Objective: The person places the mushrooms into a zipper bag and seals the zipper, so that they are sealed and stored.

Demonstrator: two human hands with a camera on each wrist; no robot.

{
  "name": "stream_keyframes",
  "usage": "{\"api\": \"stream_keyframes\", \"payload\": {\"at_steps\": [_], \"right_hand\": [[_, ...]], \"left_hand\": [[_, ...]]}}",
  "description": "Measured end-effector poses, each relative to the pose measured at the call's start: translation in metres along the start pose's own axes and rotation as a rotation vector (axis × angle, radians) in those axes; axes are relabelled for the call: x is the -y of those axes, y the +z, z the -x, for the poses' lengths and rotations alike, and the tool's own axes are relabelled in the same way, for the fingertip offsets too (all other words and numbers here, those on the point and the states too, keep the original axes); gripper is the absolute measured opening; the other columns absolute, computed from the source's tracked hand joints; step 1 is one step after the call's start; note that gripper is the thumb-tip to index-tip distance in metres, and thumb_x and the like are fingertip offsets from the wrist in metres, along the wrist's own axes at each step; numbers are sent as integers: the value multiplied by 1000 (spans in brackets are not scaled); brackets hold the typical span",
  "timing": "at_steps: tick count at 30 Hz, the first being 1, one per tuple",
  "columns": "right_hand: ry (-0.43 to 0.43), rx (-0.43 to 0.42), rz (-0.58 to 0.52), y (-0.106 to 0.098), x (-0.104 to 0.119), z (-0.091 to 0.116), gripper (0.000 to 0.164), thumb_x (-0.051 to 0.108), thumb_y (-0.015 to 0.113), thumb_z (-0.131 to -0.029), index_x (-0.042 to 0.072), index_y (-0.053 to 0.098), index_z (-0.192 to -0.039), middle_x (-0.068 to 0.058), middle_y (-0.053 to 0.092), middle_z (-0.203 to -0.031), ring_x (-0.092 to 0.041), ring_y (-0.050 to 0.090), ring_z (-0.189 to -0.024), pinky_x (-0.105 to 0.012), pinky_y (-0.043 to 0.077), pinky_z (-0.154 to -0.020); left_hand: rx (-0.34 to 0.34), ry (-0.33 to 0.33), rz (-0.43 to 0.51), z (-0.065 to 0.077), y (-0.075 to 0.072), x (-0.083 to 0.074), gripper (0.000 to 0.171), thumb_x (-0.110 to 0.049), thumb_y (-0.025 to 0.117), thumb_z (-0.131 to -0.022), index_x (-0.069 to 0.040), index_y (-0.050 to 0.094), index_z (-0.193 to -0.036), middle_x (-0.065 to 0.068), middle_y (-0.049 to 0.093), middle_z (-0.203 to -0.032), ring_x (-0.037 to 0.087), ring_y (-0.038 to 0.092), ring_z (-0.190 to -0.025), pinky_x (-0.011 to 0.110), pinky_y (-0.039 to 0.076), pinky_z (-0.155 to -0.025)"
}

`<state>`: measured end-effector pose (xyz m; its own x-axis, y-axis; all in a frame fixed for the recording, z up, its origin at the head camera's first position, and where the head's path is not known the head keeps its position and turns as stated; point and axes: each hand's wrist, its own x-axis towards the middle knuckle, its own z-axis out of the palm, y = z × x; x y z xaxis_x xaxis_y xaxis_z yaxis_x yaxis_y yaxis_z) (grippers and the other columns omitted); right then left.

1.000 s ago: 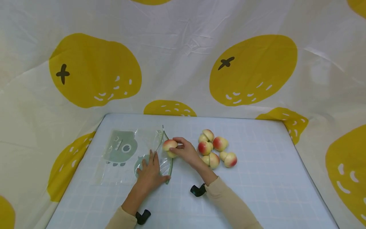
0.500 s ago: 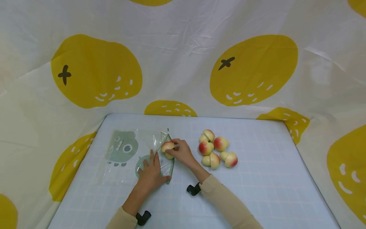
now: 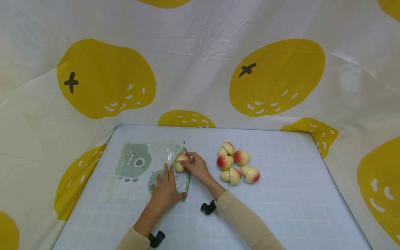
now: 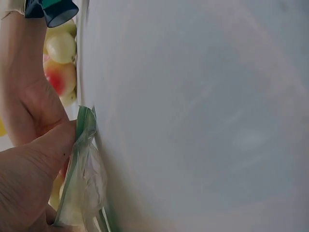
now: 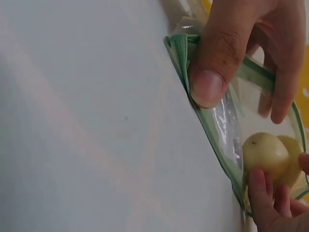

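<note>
A clear zip bag [image 3: 134, 161] with green monster prints lies flat on the left of the table, its green-edged mouth facing right. My left hand [image 3: 165, 191] rests over the bag near that mouth, fingers spread. In the right wrist view its thumb [image 5: 208, 82] presses the green rim [image 5: 211, 133], and the mouth gapes. My right hand [image 3: 197, 168] pinches a toy mushroom [image 3: 180, 163] with a reddish cap and cream stem, inside the bag's mouth. The right wrist view shows its pale rounded stem [image 5: 264, 153] at my right fingertips.
Several more toy mushrooms [image 3: 233, 175] lie grouped right of the bag, just beyond my right forearm. Pale checked cloth [image 3: 281, 201] covers the table. Behind it hangs a white curtain [image 3: 193, 76] with big yellow fruit prints.
My right hand has moved left with the toy mushroom, from the bag's edge into its mouth. The bag's rim has shifted around it; my left hand stays nearly still.
</note>
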<state>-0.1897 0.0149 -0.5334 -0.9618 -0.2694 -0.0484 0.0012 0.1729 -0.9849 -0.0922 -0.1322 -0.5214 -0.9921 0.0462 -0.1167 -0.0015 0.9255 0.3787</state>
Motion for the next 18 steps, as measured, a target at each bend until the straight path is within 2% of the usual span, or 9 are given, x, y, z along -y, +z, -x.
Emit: {"api": "stream_keyframes", "payload": {"at_steps": [2, 4, 7, 10, 18], "right_hand": [[51, 30, -179, 4, 0, 1, 45, 12, 69, -96, -5, 53, -134, -18, 66, -95, -34, 73, -83, -38, 59, -74], [99, 61, -351, 9, -1, 1, 42, 4, 62, -99, -8, 49, -137, -25, 66, -106, -38, 70, -95, -42, 57, -82], [162, 104, -545, 16, -2, 1, 41, -3, 53, -101, -8, 45, -140, -28, 62, -123, -36, 66, -108, -45, 52, -92], [190, 142, -643, 21, -2, -1, 40, -5, 48, -101, -6, 46, -141, -24, 61, -130, -30, 64, -112, -44, 50, -96], [236, 230, -770, 32, -4, -14, 42, -5, 47, -101, -4, 46, -143, -19, 57, -136, -25, 60, -117, -41, 50, -94]], "left_hand": [[-3, -4, 2, 0, -1, 0, 120, -51, 86, -74, 6, 19, -155, 29, 8, -162, 66, 25, -133, 84, 28, -89], [-6, -7, 2, 1, -1, -1, 119, -50, 87, -74, 6, 20, -155, 29, 8, -162, 66, 25, -133, 83, 28, -89], [-15, -7, 1, 1, -1, -1, 119, -50, 87, -73, 5, 21, -155, 29, 8, -162, 66, 26, -133, 83, 28, -90], [-29, 1, -9, 1, 0, 0, 119, -51, 87, -72, 4, 21, -156, 28, 7, -162, 65, 26, -133, 83, 29, -90], [-55, 32, -16, 2, 3, 1, 117, -52, 87, -72, 6, 26, -153, 26, 6, -163, 66, 28, -131, 83, 30, -87]]}}
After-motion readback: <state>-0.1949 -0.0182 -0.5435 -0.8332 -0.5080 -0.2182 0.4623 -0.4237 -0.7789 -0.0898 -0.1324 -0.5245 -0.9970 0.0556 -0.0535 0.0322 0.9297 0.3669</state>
